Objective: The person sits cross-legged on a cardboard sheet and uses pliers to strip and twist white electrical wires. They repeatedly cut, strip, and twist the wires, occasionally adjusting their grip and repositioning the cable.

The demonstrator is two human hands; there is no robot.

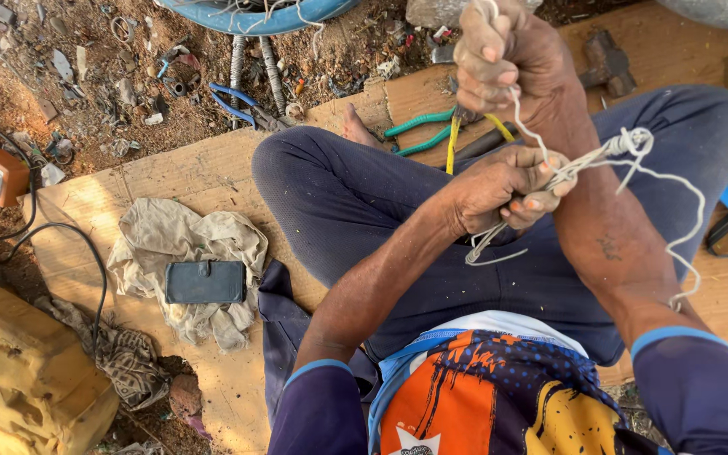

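- Right hand (499, 59): raised above the crossed legs (355, 194), fist clenched around the white cord (634, 160), which is pulled taut.
- Left hand (503, 190): lower, just above the legs, forearm angled up from the torso; thumb and fingers pinch the cord where its strands bunch.
- White cord: thin, pale, twisted; a straight run between the fists, a knotted tangle beside the left hand, a loose loop trailing over the right forearm.
- Green-handled pliers (419, 131): on the cardboard sheet (204, 173) beyond the legs.
- Dark wallet (206, 281): on a crumpled cloth (183, 244), left of the legs.
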